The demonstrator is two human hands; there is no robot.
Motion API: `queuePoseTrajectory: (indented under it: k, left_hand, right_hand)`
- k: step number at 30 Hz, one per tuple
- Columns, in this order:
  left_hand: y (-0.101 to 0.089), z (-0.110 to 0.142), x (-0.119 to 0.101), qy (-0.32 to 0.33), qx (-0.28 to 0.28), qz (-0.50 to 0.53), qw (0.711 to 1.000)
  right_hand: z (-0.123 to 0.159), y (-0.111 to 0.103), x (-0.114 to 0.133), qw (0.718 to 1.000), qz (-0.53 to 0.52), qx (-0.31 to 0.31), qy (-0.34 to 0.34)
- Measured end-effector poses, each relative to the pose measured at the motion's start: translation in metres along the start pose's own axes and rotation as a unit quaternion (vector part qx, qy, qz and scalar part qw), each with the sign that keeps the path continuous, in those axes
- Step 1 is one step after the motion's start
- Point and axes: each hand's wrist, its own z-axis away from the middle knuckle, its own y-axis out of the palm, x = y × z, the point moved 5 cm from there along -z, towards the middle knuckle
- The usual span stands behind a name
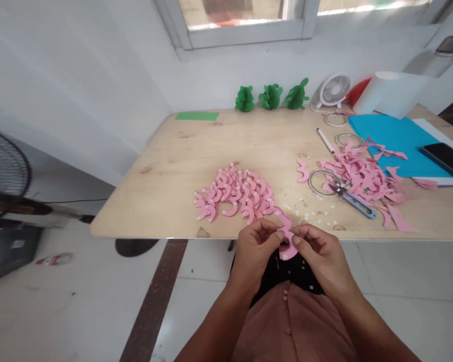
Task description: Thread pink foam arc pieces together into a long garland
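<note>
Pink strip (286,221) pinched closed by L hand (259,246) & R hand (321,252) nr table (151,229) front edge, prob. mid-joining; next needs firm press.

Pink paper pieces (232,193), pale tan desk (181,156) with brown knots
Held strip (286,220) pink with white patches — scraps (366,173) pink, sheet (396,136) bright blue, leafy shapes (271,97) deep green — fan (335,90) white, phone (447,160) black, shirt (264,327) dusty brown.

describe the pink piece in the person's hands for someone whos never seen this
Start at the wooden table and follow its near edge to the left hand and right hand. Between their fingertips is a wavy pink paper strip. Unlike the curved pink pieces heaped just beyond the left hand, it is gripped by both hands.
</note>
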Motion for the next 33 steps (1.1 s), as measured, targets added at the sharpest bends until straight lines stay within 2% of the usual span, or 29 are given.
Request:
queuePoseTrajectory:
  k: [7, 15, 19, 23, 25, 29, 33]
  left_hand:
    - [-0.005, 0.000, 0.000, 0.009, 0.003, -0.001, 1.000]
    - [-0.006, -0.005, -0.003, -0.006, -0.030, 0.064, 0.997]
    - [-0.004, -0.002, -0.004, -0.002, -0.024, 0.083, 0.996]
    - [-0.002, 0.002, -0.007, 0.013, -0.011, 0.082, 0.997]
    - [-0.003, 0.002, -0.009, 0.018, -0.017, 0.082, 0.996]
    - [-0.005, 0.000, -0.009, -0.005, -0.024, 0.113, 0.993]
    - [-0.003, 0.000, -0.008, -0.030, -0.012, 0.129, 0.991]
  right_hand:
    - [-0.001, 0.001, -0.001, 1.000, 0.007, -0.001, -0.001]
    - [0.005, 0.003, -0.007, 1.000, 0.019, 0.019, 0.009]
    - [0.007, 0.003, -0.003, 0.999, -0.002, 0.050, 0.002]
    - [0.005, -0.003, 0.008, 0.999, -0.032, 0.030, -0.020]
    - [0.004, -0.003, 0.012, 0.998, -0.036, 0.044, -0.027]
    - [0.005, 0.003, 0.013, 0.995, -0.045, 0.085, -0.037]
    - [0.007, 0.004, 0.011, 0.994, -0.057, 0.087, -0.030]
